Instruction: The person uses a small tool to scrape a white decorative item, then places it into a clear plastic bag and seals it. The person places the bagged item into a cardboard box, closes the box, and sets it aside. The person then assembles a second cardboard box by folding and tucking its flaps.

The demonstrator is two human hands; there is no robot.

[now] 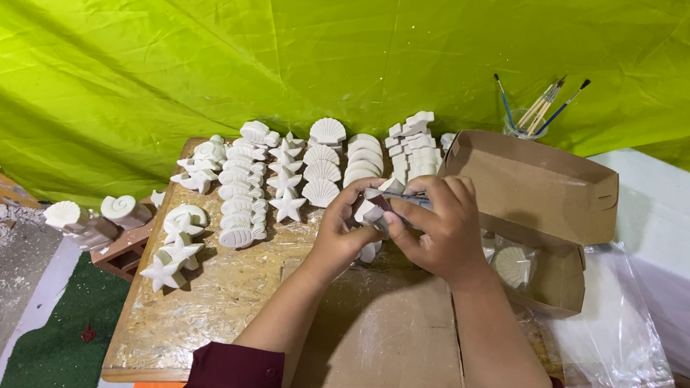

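The left hand (341,236) had its grip closed on a small white plaster piece (372,210). The right hand (441,227) pinched a thin tool (400,200) against it, apparently trimming. Rows of plaster shells (322,171) lay just beyond both hands; an open cardboard box (547,191) stood right of them.

Rows of white plaster shells and starfish (292,169) on wooden bench (197,318); open brown cardboard box (542,183); glass jar of paintbrushes (535,112); lime-green tarp (305,46) behind.
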